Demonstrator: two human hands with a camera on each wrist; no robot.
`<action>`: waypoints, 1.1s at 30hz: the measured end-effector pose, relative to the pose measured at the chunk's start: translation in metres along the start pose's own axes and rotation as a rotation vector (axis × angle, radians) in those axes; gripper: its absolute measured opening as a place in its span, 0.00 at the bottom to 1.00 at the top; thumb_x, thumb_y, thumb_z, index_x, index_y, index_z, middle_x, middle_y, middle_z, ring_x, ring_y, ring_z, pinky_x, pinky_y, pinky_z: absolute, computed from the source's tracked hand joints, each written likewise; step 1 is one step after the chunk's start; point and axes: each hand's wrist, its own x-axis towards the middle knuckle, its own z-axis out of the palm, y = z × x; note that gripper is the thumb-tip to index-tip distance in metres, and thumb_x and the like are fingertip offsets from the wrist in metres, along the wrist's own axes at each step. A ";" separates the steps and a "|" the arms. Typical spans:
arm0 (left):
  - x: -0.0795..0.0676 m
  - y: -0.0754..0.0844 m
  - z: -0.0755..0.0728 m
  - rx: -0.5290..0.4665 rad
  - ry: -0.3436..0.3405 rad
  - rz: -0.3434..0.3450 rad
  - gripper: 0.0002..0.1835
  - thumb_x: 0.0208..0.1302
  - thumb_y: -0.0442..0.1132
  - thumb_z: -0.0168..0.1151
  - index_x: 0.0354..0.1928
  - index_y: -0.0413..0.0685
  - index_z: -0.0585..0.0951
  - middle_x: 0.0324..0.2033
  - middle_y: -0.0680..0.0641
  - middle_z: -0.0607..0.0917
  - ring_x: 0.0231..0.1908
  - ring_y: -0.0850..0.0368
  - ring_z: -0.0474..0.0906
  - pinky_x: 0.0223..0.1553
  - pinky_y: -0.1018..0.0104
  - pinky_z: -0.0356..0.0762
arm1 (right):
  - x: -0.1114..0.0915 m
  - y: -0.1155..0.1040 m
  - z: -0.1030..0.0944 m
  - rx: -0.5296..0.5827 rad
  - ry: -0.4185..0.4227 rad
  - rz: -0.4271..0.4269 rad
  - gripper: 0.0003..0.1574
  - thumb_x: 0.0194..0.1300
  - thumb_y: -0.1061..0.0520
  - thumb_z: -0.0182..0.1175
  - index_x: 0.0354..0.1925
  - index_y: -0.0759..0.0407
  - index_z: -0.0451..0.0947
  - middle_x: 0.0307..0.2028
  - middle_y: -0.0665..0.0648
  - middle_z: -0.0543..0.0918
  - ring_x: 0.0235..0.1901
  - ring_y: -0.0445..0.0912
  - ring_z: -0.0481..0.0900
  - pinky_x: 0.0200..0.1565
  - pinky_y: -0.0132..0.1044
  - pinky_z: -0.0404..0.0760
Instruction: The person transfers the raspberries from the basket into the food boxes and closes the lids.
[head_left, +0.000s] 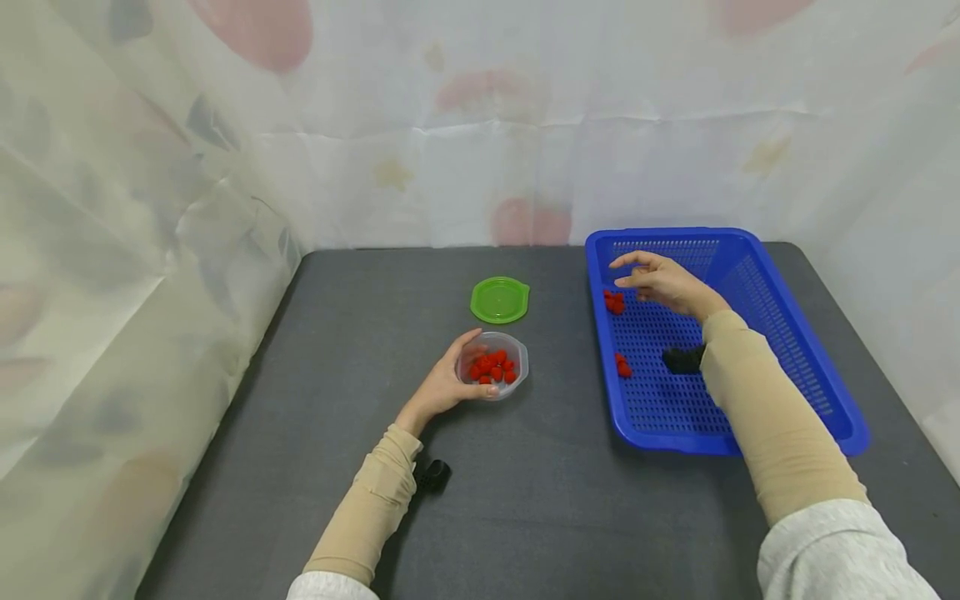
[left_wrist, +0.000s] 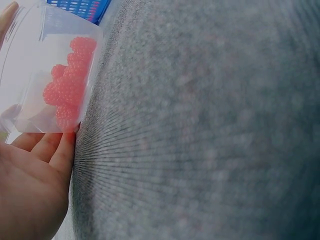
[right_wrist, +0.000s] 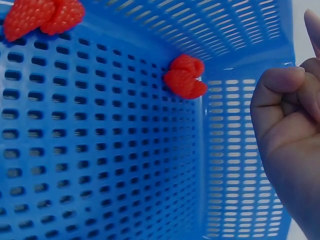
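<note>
Inside tub (left_wrist: 30,52), berries (left_wrist: 69,89): left wrist view bumpy, head view unclear.

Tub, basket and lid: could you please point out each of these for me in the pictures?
Tub (head_left: 520,357), head view: right side of its clear wall.
Basket (head_left: 660,404), head view: bare part of its slotted floor.
Lid (head_left: 499,300), head view: middle of its green face.

The left-wrist view crops the clear tub (left_wrist: 31,65), whose overlapping raspberries (left_wrist: 70,90) seem hard to count.
</note>
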 end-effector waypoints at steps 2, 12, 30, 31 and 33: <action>0.000 0.000 0.000 0.000 0.001 0.003 0.51 0.48 0.37 0.72 0.71 0.51 0.52 0.65 0.40 0.67 0.68 0.45 0.60 0.68 0.48 0.54 | 0.001 0.003 0.001 0.014 0.018 0.009 0.26 0.66 0.55 0.57 0.60 0.55 0.64 0.14 0.44 0.57 0.18 0.42 0.55 0.36 0.40 0.64; 0.003 -0.004 0.000 -0.016 0.009 0.024 0.51 0.47 0.35 0.73 0.71 0.49 0.53 0.64 0.38 0.68 0.67 0.45 0.62 0.67 0.49 0.57 | -0.002 0.013 0.005 -0.093 0.081 0.028 0.28 0.68 0.53 0.53 0.62 0.61 0.62 0.40 0.50 0.68 0.20 0.41 0.56 0.38 0.43 0.65; 0.002 -0.001 -0.001 -0.020 0.005 0.029 0.52 0.47 0.35 0.73 0.71 0.47 0.52 0.64 0.37 0.67 0.67 0.44 0.61 0.68 0.48 0.56 | 0.011 0.044 0.004 -0.297 0.111 0.098 0.27 0.68 0.51 0.53 0.60 0.61 0.66 0.34 0.51 0.66 0.21 0.40 0.62 0.34 0.36 0.67; 0.002 -0.001 -0.001 -0.022 0.006 0.027 0.52 0.47 0.35 0.73 0.71 0.47 0.52 0.64 0.37 0.67 0.67 0.44 0.61 0.68 0.48 0.56 | 0.011 0.046 0.004 -0.308 0.108 0.110 0.26 0.68 0.51 0.53 0.60 0.61 0.66 0.36 0.53 0.67 0.22 0.41 0.62 0.35 0.36 0.67; 0.002 -0.001 -0.001 -0.020 0.005 0.023 0.52 0.47 0.35 0.73 0.71 0.48 0.52 0.65 0.37 0.67 0.67 0.44 0.61 0.68 0.49 0.56 | 0.011 0.049 0.004 -0.327 0.105 0.128 0.26 0.68 0.51 0.53 0.60 0.62 0.66 0.42 0.57 0.69 0.24 0.42 0.63 0.36 0.36 0.68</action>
